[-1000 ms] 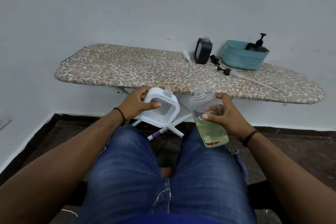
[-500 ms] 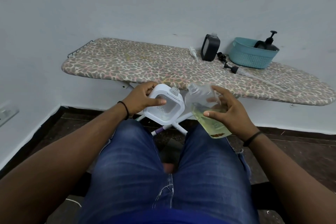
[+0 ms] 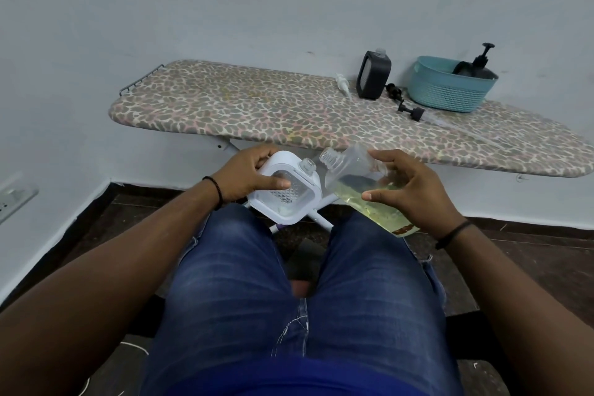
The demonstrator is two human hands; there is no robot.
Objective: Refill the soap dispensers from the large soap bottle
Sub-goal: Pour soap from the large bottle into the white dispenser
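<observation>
Left hand [image 3: 247,178] gripping white soap dispenser [image 3: 284,193] by its frame, thumb pressed on the clear front panel; open neck turned up and toward the right. Right hand [image 3: 408,190] wrapped round large soap bottle [image 3: 363,186], fingers over the top, thumb underneath. Bottle tipped leftward, uncapped mouth just beside the dispenser neck, slightly above it, not touching. Yellowish soap pooled low in the bottle, not yet at the mouth. Both held over the lap, in front of the worktop [image 3: 257,112], likely so the two openings can be lined up by eye. Judged: about to pour; more tilt needed.

On the worktop, well apart: black dispenser [image 3: 373,77] upright, cap off; loose pump heads [image 3: 406,104] beside it; teal basket [image 3: 446,93] holding another pump bottle.
</observation>
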